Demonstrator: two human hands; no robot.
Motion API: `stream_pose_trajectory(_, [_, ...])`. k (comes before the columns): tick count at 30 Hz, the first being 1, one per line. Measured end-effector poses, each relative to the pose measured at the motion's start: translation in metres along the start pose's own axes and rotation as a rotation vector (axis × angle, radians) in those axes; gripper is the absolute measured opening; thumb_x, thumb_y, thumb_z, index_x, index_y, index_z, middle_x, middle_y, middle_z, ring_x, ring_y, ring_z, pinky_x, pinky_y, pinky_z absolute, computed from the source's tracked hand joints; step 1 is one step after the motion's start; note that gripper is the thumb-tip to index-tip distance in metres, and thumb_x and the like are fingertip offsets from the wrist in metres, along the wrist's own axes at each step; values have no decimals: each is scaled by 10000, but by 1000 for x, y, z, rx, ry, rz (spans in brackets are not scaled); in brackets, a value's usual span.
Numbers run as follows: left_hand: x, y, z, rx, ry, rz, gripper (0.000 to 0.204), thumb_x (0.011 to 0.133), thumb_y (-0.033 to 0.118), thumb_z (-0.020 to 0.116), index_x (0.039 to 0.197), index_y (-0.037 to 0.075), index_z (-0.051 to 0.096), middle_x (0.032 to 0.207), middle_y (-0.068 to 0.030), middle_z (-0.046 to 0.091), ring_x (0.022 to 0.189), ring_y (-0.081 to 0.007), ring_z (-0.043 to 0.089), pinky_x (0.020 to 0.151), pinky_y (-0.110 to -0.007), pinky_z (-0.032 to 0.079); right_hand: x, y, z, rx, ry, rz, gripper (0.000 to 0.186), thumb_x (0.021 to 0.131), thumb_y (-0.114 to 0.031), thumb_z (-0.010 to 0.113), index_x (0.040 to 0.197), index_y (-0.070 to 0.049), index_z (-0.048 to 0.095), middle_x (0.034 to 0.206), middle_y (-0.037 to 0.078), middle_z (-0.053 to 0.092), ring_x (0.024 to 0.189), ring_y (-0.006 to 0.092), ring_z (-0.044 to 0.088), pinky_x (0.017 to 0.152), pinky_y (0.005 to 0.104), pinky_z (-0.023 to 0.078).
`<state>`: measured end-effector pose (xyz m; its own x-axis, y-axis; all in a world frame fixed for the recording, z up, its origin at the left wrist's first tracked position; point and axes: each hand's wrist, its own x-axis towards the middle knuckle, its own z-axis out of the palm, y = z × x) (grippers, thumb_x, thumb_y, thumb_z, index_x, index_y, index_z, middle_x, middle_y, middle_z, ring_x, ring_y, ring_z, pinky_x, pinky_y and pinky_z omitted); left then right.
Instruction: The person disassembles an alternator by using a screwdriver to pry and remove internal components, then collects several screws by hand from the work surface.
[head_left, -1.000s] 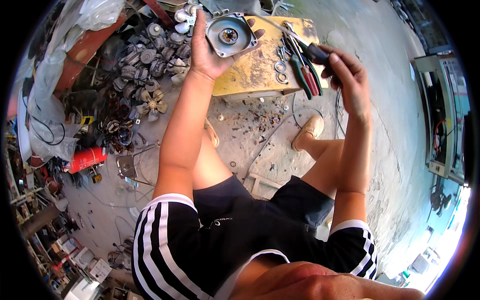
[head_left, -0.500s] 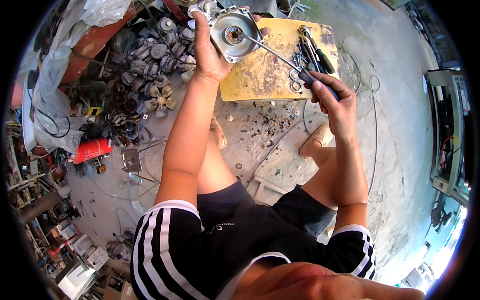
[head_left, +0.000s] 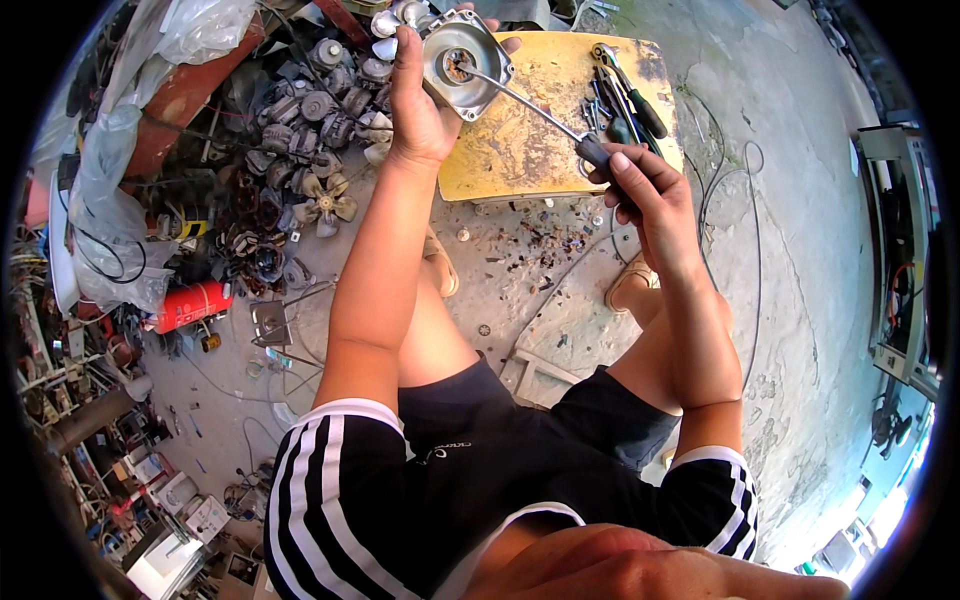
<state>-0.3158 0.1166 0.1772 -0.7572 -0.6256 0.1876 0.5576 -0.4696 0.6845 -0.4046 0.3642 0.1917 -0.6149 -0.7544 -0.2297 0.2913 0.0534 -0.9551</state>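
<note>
Head view, left side: a heap of small motors (head_left: 320, 105) lies beside the yellow bench (head_left: 500, 170).
Left hand (head_left: 428, 125): forearm stretched forward, thumb upright beside the square metal housing (head_left: 478, 48), the other fingers behind it, holding it, with tips showing past its far side.
Metal housing: in the left hand, over the bench's left edge, hollow face toward the camera.
Screwdriver (head_left: 535, 111): slants from the housing's rusty centre down to the right hand.
Right hand (head_left: 655, 200): forearm leaning inward, fingers curled round the screwdriver's dark handle (head_left: 592, 150).
Green-handled tool (head_left: 648, 115): on the bench, beyond the right hand.
</note>
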Motion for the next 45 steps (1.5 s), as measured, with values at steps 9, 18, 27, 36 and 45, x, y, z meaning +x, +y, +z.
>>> stream_pose_trajectory(9, [0,1,-2,12,-43,6,644,1003,586,385,1312,43,539,1158,-127,678,1049,-281,673,859,-409,568,-5,12,22,368,-52,221,301,1003,-300,606,1169,-51,636,945,15,684,734,23,576,550,147,457])
stream_pose_trajectory(18, [3,1,1,-100,0,21,548,1027,510,401,1307,64,551,1165,-89,673,1038,-250,667,909,-397,545,-1,6,6,391,-6,176,296,990,-298,622,1155,-53,649,944,35,686,727,33,576,528,145,438])
stream_pose_trajectory(27, [3,0,-1,95,81,-20,500,1031,451,426,1329,65,539,1184,-87,661,1066,-233,655,940,-384,538,-7,-11,-36,-290,120,-162,305,975,-258,645,1158,-19,692,871,31,698,697,35,567,522,180,376])
stream_pose_trajectory(36, [-2,-13,9,-9,77,-288,625,995,569,431,1266,27,582,1142,-125,690,1007,-278,691,877,-434,578,-17,-10,-73,-547,191,-129,265,915,-211,718,1062,10,725,804,22,683,707,62,598,651,232,481])
stream_pose_trajectory(45, [-5,-31,16,-58,-213,-704,795,943,666,448,1306,-34,538,1225,-249,626,1096,-446,637,955,-549,520,-24,-14,-76,-562,214,-138,266,918,-199,715,1073,18,719,820,20,680,706,69,593,646,232,481])
